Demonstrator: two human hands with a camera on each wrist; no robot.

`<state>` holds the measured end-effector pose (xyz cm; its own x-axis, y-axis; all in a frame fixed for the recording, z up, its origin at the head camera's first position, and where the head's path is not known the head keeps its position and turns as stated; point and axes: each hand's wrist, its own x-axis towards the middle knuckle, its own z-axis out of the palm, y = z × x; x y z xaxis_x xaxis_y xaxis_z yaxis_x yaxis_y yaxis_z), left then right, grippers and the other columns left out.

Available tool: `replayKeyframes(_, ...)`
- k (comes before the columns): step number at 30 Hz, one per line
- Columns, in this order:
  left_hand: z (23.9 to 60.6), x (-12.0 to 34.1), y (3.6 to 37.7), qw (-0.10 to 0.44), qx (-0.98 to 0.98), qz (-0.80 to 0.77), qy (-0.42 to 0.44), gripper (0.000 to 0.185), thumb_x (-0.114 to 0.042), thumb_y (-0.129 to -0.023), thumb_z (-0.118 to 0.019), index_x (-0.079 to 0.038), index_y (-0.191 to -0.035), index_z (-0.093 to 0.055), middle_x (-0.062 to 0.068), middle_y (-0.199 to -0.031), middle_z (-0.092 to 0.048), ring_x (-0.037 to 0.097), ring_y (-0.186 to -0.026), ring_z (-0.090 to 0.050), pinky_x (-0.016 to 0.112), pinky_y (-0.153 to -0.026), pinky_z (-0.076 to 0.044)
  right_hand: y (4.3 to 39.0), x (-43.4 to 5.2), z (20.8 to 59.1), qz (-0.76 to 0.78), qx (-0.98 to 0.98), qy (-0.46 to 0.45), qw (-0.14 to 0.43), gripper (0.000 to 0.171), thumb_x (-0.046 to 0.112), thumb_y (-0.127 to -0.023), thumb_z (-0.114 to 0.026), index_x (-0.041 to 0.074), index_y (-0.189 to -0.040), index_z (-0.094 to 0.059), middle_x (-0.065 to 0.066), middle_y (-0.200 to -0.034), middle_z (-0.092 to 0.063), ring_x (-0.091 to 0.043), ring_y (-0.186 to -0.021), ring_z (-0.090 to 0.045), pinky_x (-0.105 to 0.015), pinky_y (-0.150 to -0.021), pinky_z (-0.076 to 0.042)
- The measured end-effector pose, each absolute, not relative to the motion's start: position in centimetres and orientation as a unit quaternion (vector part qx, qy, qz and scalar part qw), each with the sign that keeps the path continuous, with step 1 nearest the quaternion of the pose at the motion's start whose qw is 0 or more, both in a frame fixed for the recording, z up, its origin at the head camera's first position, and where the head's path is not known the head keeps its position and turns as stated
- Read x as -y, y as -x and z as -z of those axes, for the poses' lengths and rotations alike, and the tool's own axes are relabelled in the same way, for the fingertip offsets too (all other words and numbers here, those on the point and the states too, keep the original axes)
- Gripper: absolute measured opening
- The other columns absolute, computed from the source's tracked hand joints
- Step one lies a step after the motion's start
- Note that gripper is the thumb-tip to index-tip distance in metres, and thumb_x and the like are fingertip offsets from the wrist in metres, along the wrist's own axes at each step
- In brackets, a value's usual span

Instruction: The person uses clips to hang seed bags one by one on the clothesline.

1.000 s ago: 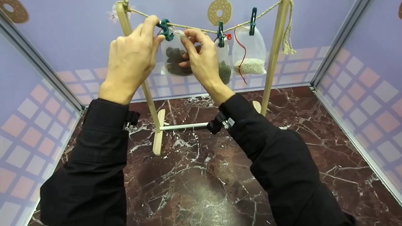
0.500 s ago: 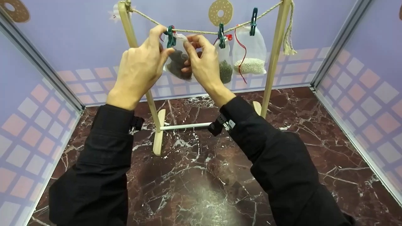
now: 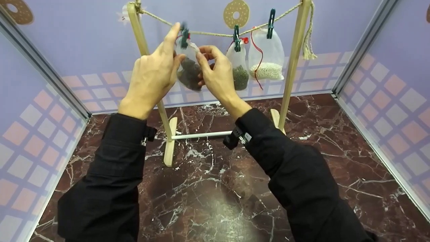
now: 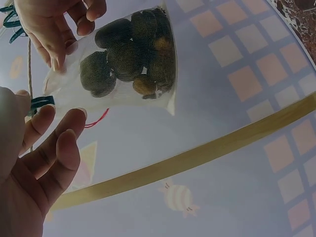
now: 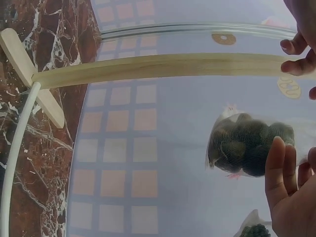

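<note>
A sheer mesh bag [image 3: 189,75] with dark rounded lumps, stones by their look, hangs tilted from the rope [image 3: 211,34] under a dark green clip [image 3: 184,37]. My right hand [image 3: 216,72] pinches the bag's top corner at its right side. Close by on the left, my left hand [image 3: 151,74] has its index finger and thumb spread apart around the clip, without a visible grip on it. The left wrist view shows the left hand's fingers [image 4: 66,140] loosely bent beside the clip [image 4: 42,102]. A red cord [image 4: 98,120] trails from the bag [image 4: 131,57].
Two more clipped mesh bags hang rightward: one with green grains [image 3: 240,77], one with pale grains [image 3: 267,70]. Wooden posts [image 3: 294,64] hold the rope, joined low by a white rod [image 3: 201,135]. Patterned panels [image 3: 386,84] enclose the dark marbled surface [image 3: 215,195].
The clip has turned from slanted to upright on the rope, and my left fingers have spread away from it. The bag hangs lower and more tilted; my right hand has dropped slightly with it.
</note>
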<state>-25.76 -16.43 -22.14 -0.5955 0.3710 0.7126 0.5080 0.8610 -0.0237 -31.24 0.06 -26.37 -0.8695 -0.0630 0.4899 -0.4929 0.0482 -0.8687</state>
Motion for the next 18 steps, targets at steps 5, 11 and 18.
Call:
replayKeyframes(5, 22.6, 16.5, 25.8, 0.355, 0.899, 0.098, 0.236, 0.057, -0.031, -0.11, -0.043, -0.005, -0.158, -0.025, 0.021, -0.113, -0.068, 0.03, -0.049, -0.052, 0.042, -0.048, -0.051, 31.4, -0.1, 26.9, -0.644, 0.72, -0.198, 0.167, 0.021, 0.021, -0.104, -0.06, 0.007, -0.119, -0.065, -0.007, -0.098, -0.063, -0.023, -0.061, -0.062, -0.036, -0.052, -0.057)
replayKeyframes(11, 23.2, 16.5, 25.8, 0.332, 0.907, 0.116, 0.232, 0.059, -0.028, -0.109, -0.045, -0.007, -0.159, -0.022, 0.023, -0.116, -0.068, 0.036, -0.057, -0.06, 0.047, -0.056, -0.057, 31.4, -0.3, 27.9, -0.642, 0.722, -0.202, 0.161, 0.022, 0.023, -0.105, -0.059, 0.008, -0.121, -0.065, -0.005, -0.104, -0.066, -0.021, -0.062, -0.063, -0.039, -0.053, -0.059)
replayKeyframes(18, 24.2, 16.7, 26.0, 0.32, 0.912, 0.127, 0.223, 0.063, -0.032, -0.108, -0.047, -0.007, -0.159, -0.019, 0.024, -0.114, -0.067, 0.034, -0.057, -0.06, 0.045, -0.055, -0.057, 31.1, -0.8, 28.9, -0.651, 0.714, -0.223, 0.134, 0.028, 0.021, -0.103, -0.062, 0.007, -0.127, -0.063, -0.008, -0.112, -0.067, -0.026, -0.064, -0.066, -0.036, -0.052, -0.059)
